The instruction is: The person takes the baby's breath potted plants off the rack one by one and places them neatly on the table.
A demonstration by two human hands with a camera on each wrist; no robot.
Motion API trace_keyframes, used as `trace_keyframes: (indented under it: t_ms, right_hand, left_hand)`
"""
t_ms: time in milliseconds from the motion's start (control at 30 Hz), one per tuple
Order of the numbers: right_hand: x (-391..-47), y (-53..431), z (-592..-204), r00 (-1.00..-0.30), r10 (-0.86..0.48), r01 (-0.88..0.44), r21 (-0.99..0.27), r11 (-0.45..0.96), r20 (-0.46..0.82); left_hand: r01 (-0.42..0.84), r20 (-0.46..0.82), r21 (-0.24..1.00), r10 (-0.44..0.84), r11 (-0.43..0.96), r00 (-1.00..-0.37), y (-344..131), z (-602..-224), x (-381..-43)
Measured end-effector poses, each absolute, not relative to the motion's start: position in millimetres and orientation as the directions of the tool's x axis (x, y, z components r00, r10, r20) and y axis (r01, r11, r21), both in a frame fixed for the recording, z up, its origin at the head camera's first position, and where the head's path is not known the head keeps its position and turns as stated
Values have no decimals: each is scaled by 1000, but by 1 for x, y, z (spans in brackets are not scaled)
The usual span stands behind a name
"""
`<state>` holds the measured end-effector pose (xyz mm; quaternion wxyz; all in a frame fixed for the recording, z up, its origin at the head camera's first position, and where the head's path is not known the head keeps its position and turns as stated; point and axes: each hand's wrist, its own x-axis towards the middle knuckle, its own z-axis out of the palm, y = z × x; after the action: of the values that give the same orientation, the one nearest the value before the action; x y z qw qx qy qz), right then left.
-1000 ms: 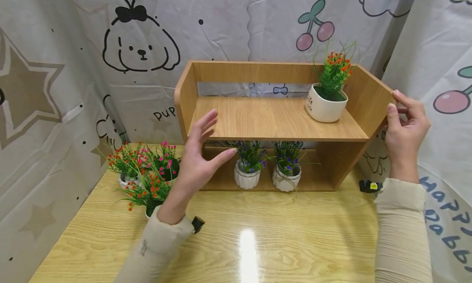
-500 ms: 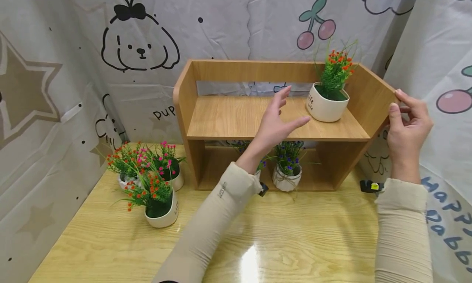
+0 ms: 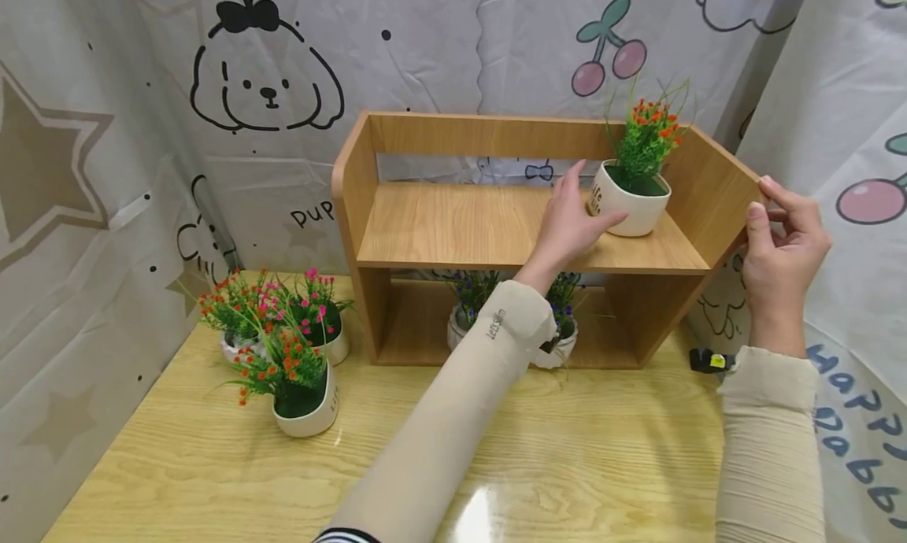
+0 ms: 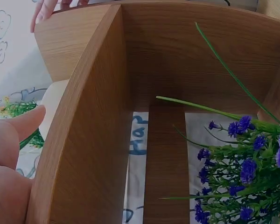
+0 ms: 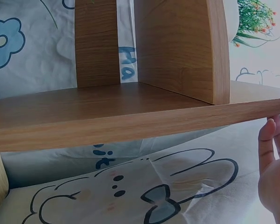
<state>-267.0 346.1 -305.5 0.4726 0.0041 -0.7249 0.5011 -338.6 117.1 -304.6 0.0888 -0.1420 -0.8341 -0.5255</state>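
White pot (image 3: pixel 633 208), smooth and rounded-square, stands upright at the right end of the upper board of a wooden shelf unit (image 3: pixel 453 228). Green foliage, tiny orange blossoms and thin grass blades rise from its green filling. The left hand (image 3: pixel 567 222) is at its left side, thumb and fingers apart in a loose grip; whether they touch the pot I cannot tell. The right hand (image 3: pixel 786 248) has its grip pinched on the front edge of the right side panel.

Only the head view takes in three flowering pots (image 3: pixel 308 409) on the counter (image 3: pixel 602 441). The left wrist view brings close the blue-purple blooms (image 4: pixel 247 170) of the lower compartment, partly behind the left sleeve (image 3: pixel 453 417) from above; the right wrist view shows a bow printed on the curtain (image 5: pixel 161 205).

The pot reads "Life"; the curtain reads "pup" and "Happy". Small lettering on the sleeve is unclear.
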Motion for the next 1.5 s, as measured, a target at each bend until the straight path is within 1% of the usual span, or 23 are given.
trace_keyframes:
  t_ms: [267,533,700,933,1067,1233,1500]
  right_hand:
    - [-265,349,-304,-523,509,-501,-730,465,684]
    - [-266,346,-304,-518,512,-509,-728,460,685]
    - [-266,343,-302,-519,502,-512,-722,466,692]
    - [-265,338,-302,-529,494,-510,-724,465,690]
    - [-265,337,-302,-535,487,-490,-723,486,690]
    - [-266,338,-304,-540,482,-476,-723,502,690]
    - [-269,344,-306,-540,494,-472,-731,493,682]
  left_hand:
    - [307,248,863,193,401,-949,130,-302,-343]
    - [277,204,800,192,533,-960,136,-300,-344]
    - [283,207,781,197,557,-958,135,-301,-347]
    - [312,207,726,237,613,-949,135,-303,-352]
    - [309,209,735,231,604,-950,133,-303,-354]
    - [329,215,749,258,576,-942,132,-304,-353]
    - [394,229,762,354,514,-907,128,-304,-350]
